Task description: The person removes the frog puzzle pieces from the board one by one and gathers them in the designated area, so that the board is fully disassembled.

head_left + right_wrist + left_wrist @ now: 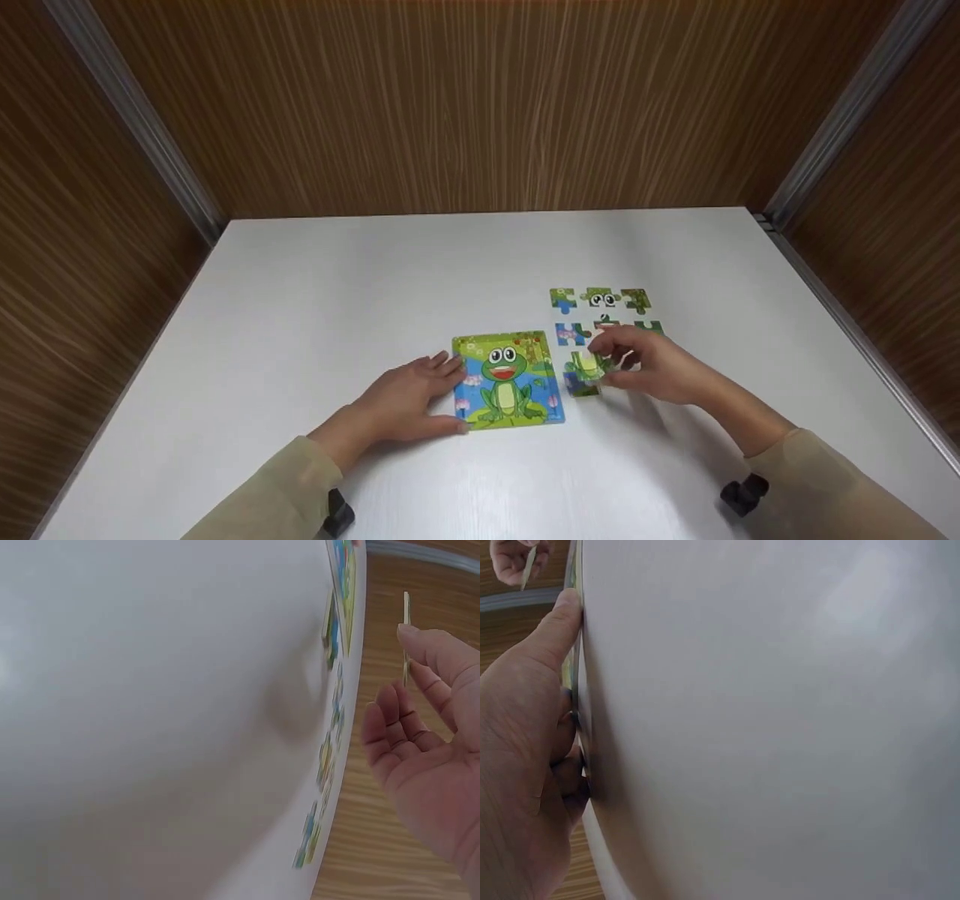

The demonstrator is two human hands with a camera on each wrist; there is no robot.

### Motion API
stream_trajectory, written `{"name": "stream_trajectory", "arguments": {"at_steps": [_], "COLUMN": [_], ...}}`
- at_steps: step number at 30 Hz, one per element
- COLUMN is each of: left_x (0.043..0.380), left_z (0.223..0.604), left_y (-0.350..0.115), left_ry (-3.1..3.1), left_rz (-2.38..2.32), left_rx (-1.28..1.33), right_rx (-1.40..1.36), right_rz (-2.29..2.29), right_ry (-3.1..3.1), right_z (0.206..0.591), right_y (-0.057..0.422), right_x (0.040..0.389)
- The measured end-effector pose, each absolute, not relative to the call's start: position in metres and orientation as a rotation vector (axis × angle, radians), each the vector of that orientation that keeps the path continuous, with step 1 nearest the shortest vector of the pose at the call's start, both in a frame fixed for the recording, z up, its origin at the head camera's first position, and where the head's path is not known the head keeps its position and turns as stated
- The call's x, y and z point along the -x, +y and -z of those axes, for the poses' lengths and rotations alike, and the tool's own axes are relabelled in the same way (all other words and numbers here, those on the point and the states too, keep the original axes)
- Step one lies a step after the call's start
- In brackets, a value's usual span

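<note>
A square frog picture board [507,397] lies flat on the white table. At its left side rests my left hand [409,397], fingers spread and fairly straight, with fingertips and thumb at the board's edge. My right hand [656,367] pinches a green jigsaw piece [587,365] showing the frog's pale belly between thumb and fingers. In the right wrist view this thin piece [406,609] stands edge-on, held above the table. Beneath it in the head view, another jigsaw piece [580,386] in blue and green lies partly covered, just right of the board.
Loose jigsaw pieces lie in rows right of the board, including one with the frog's eyes [601,299] in the far row. My right hand partly hides the middle row. The white table [360,285] meets wood-grain panels [480,112] at the back and sides.
</note>
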State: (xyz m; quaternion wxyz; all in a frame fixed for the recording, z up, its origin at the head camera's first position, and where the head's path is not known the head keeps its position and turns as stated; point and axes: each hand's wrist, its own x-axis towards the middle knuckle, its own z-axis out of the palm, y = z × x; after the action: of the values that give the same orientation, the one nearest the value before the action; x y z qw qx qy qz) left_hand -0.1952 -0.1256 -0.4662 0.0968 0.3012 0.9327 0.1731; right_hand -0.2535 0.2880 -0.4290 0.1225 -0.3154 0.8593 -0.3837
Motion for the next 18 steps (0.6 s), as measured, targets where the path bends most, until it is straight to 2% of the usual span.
{"name": "stream_trajectory", "arguments": {"at_steps": [18], "left_x": [0.195], "left_z": [0.468], "left_y": [-0.126], "left_ry": [2.762], "left_rz": [-0.516], "left_rx": [-0.885], "right_rx": [0.707], "right_rz": [1.095], "right_ry": [2.587], "right_z": [0.440], "right_y": [0.332], "right_x": [0.247]}}
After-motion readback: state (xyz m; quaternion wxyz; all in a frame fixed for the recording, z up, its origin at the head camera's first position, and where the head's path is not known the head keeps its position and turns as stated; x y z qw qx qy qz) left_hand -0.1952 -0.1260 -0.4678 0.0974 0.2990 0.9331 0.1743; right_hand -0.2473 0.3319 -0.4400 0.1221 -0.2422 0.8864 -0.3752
